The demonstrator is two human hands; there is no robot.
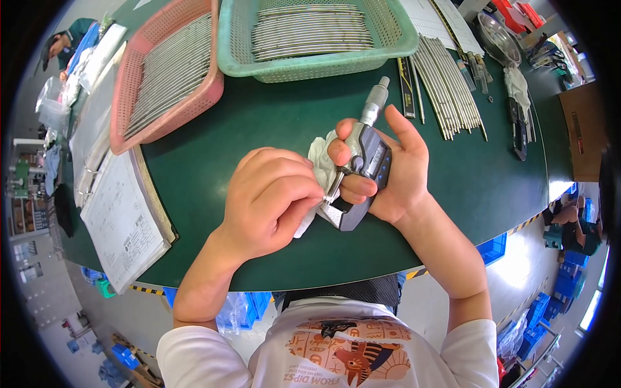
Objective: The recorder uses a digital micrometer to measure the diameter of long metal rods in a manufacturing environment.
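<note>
My right hand (403,169) is wrapped round a digital micrometer (370,154), a silver and dark grey frame whose thimble points away from me. My left hand (270,199) is closed in a pinch, its fingertips at the measuring gap of the micrometer. Whatever lies in that pinch is too small and too covered to make out. A crumpled white cloth (317,154) lies on the green table beneath and between both hands, partly hidden by them.
At the back stand a green basket (310,70) and a pink basket (211,97), both with thin metal rods. More rods (449,87) lie at the right, near a black-handled tool (517,129). Papers in a binder (123,223) rest at the left edge.
</note>
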